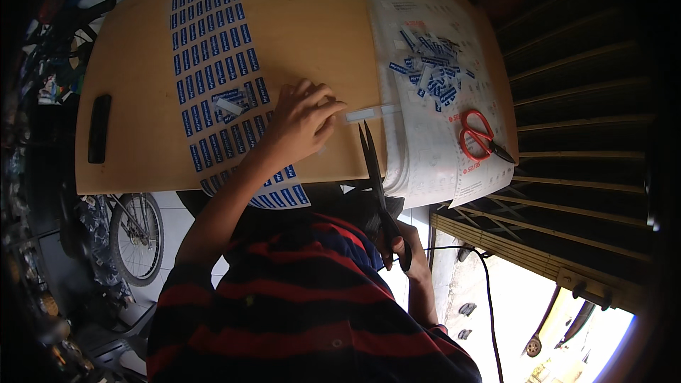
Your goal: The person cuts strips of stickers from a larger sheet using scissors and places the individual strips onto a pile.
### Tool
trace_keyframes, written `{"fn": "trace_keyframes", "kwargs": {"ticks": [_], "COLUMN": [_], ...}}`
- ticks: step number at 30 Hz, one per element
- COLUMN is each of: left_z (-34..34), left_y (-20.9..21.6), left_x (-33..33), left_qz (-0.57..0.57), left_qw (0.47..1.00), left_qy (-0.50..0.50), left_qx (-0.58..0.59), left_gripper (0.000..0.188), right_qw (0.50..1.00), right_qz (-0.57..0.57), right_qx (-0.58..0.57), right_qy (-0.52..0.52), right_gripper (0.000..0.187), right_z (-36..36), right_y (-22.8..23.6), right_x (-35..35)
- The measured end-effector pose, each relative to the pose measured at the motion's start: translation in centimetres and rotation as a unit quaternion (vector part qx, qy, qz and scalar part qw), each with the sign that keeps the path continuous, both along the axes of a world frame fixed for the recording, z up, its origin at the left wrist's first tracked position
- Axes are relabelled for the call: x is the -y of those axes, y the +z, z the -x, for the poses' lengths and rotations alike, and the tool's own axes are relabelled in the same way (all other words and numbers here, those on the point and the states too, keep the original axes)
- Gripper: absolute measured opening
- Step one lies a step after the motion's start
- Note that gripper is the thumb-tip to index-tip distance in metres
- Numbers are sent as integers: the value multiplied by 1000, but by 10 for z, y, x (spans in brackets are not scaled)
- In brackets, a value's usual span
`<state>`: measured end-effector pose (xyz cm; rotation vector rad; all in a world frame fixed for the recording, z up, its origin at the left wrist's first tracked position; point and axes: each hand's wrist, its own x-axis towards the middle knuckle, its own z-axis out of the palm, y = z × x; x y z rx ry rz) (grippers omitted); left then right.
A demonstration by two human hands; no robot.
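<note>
My left hand [306, 117] is over the table, fingers bent together and fingertips close to the left end of a narrow pale strip [360, 115]. Whether it pinches that strip is hard to make out. My right hand [411, 247], near the table's front edge, grips black scissors [374, 167] by the handles; their blades point away from me, tips just short of the strip. Left of my left hand lies a long sheet of blue labels [209, 79] in rows, its near end hanging over the edge. A small blue-and-white packet [230, 104] rests on the sheet.
On the table's right side, a white printed plastic sheet [425, 152] bears a pile of cut blue labels [435, 67] and red-handled scissors [477, 136]. A black phone-like slab [99, 129] lies at the left edge. A bicycle wheel [136, 238] stands below left; a slatted metal gate [582, 128] is at right.
</note>
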<state>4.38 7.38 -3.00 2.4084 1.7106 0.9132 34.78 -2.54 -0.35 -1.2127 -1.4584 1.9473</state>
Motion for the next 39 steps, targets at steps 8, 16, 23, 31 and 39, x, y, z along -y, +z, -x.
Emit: {"fn": "trace_keyframes", "kwargs": {"ticks": [8, 16, 23, 31, 39], "left_z": [0, 1, 2, -3, -11], "left_y": [-3, -5, -12, -6, -5], "left_x": [12, 16, 15, 11, -60], "left_qz": [26, 30, -2, 82, 71], "left_qw": [997, 995, 996, 995, 980], "left_qy": [-74, -78, -75, -41, -171], "left_qx": [16, 47, 52, 34, -73], "left_gripper": [22, 24, 27, 42, 61], "right_qw": [999, 998, 992, 997, 993], "right_qz": [-12, -32, -24, -67, -110], "right_qx": [28, 48, 120, 43, -1], "right_qy": [-7, 31, 27, -3, -31], "right_gripper": [70, 68, 59, 72, 77], "right_z": [-16, -7, -5, 2, 1], "right_y": [2, 4, 3, -6, -5], "right_x": [-7, -35, -46, -29, -23]}}
